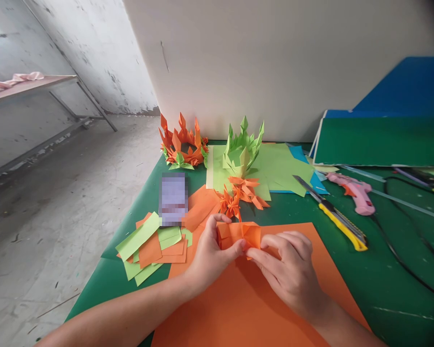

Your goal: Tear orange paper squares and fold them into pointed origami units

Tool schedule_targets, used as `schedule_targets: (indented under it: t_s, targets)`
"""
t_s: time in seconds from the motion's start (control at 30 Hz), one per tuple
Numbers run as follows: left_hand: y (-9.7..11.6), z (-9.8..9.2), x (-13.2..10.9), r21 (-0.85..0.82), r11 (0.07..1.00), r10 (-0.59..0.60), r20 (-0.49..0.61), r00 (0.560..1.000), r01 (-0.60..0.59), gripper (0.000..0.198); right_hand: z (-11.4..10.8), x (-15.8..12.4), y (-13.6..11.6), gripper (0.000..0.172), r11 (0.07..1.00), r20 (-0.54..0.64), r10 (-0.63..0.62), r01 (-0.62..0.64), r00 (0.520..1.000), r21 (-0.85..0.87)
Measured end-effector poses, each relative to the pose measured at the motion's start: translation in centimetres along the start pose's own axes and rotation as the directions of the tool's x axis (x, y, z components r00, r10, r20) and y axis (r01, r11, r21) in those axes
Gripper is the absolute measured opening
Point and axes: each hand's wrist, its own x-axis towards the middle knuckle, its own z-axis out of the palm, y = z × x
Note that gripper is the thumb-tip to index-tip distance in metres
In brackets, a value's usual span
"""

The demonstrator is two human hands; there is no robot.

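Note:
Between my hands is a partly folded piece of orange paper, held above a large orange sheet. My left hand is closed on its left side, thumb pressed to the front. With thumb and index finger, my right hand pinches the lower right edge. Just beyond the hands lie folded orange paper flowers. Behind them stand a green paper crown and, to its left, an orange paper crown with green pieces around its base.
Orange and green paper slips lie at left beside a blurred purple rectangular object. On the right are a yellow utility knife with its blade out and a pink glue gun with a black cord. A green-and-blue board leans behind.

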Motion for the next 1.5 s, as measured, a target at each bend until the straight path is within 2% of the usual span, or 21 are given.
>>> schedule_targets:
  t_s: [0.33,0.5,0.73,0.83,0.93,1.13,1.37,1.5]
  targets:
    - [0.2,-0.1,0.1,0.036,0.999,0.01,-0.003,1.0,-0.01,0.036,-0.1,0.1,-0.1,0.019,1.0,0.014,0.011,-0.012,1.0,0.023]
    - [0.2,-0.1,0.1,0.043,0.999,0.005,0.001,1.0,-0.005,0.036,0.2,0.0,-0.2,0.014,0.997,-0.022,0.046,-0.045,0.999,0.059]
    - [0.4,0.0,0.1,-0.082,0.995,-0.058,0.076,0.995,0.064,0.034,0.3,0.1,-0.3,0.014,0.996,-0.003,0.048,-0.047,0.999,0.076]
    - [0.5,0.1,0.1,-0.08,0.995,-0.059,0.066,0.996,0.064,0.034,0.2,0.0,-0.3,0.014,0.996,0.002,0.041,-0.041,0.999,0.079]
    - [0.6,0.1,0.1,-0.051,0.997,-0.055,0.048,0.997,0.057,0.034,0.1,-0.1,-0.1,0.015,0.998,0.008,0.036,-0.036,0.999,0.048]
    - [0.7,-0.1,0.1,-0.053,0.994,-0.088,0.09,0.992,0.093,0.036,0.0,-0.3,0.0,0.018,0.998,-0.012,0.045,-0.045,0.999,-0.046]
    - [1.4,0.1,0.0,-0.087,0.989,-0.109,0.096,0.989,0.118,0.036,0.1,0.0,0.0,0.015,0.996,-0.043,0.044,-0.047,0.998,-0.071]
    - [1.0,0.2,-0.3,-0.031,0.993,-0.11,0.064,0.992,0.113,0.036,0.2,-0.1,0.1,0.014,0.997,-0.023,0.036,-0.037,0.999,-0.064]
